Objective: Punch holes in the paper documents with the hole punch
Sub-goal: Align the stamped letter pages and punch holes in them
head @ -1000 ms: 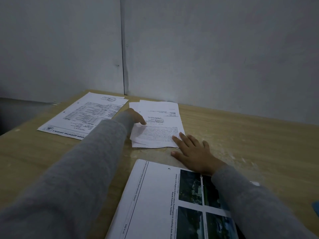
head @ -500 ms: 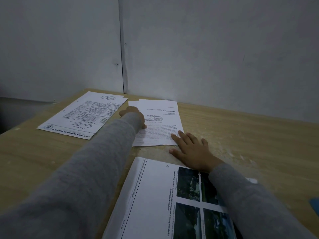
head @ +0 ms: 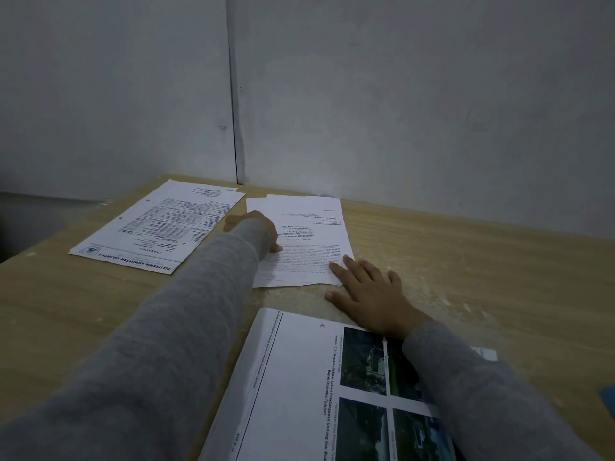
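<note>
A small stack of printed letter sheets (head: pixel 309 227) lies flat at the middle of the wooden table (head: pixel 482 277). My left hand (head: pixel 256 227), in a grey sleeve, rests on the stack's left side with fingers pressing down. My right hand (head: pixel 369 294) lies flat, fingers spread, its fingertips on the stack's near right corner. A thick punched report with photos (head: pixel 299 387) lies nearest me under my right forearm. A transcript sheet with two punched holes (head: pixel 159 227) lies at the left. No hole punch is in view.
Grey walls meet in a corner (head: pixel 233 128) right behind the table. The table's left edge (head: pixel 50 241) drops off beside the transcript. A blue object (head: pixel 607 395) peeks in at the right frame edge. Pale dust specks dot the wood on the right.
The letter stack, ruffled and lifted at its near left edge a second ago, now lies flat. My left hand slid slightly left on it. My right hand has barely moved.
</note>
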